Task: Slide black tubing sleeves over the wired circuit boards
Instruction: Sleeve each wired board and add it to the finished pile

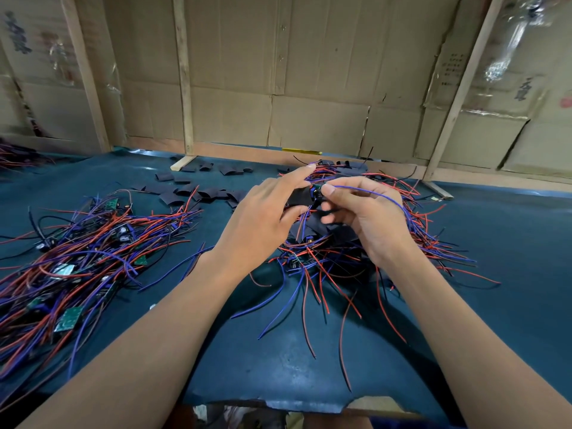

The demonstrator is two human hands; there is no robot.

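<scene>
Both forearms reach in from the bottom edge, bare, meeting mid-frame above the bench [278, 366], which has a dark teal cover w/ a torn front edge. Left hand [266, 215] grips a black tubing sleeve [299, 197] btwn thumb and fingers, index finger stretched fwd. Right hand [365, 212] pinches a small circuit board [317, 193] at the sleeve's right end; board mostly hidden by fingertips, so can't tell how far it sits inside. A blue wire [383, 198] arcs from the board over the right hand and drops to the right.

Directly under the hands: pile of sleeved boards [325, 243] w/ red, blue and black leads fanning outward. Left of the left forearm, well apart: heap of bare wired boards [71, 261], green PCBs showing among red/blue wires. Behind, toward the bench's far side: loose cut sleeves [198, 190] scattered flat. Backdrop is a cardboard wall [309, 72] w/ wooden battens [182, 72].
</scene>
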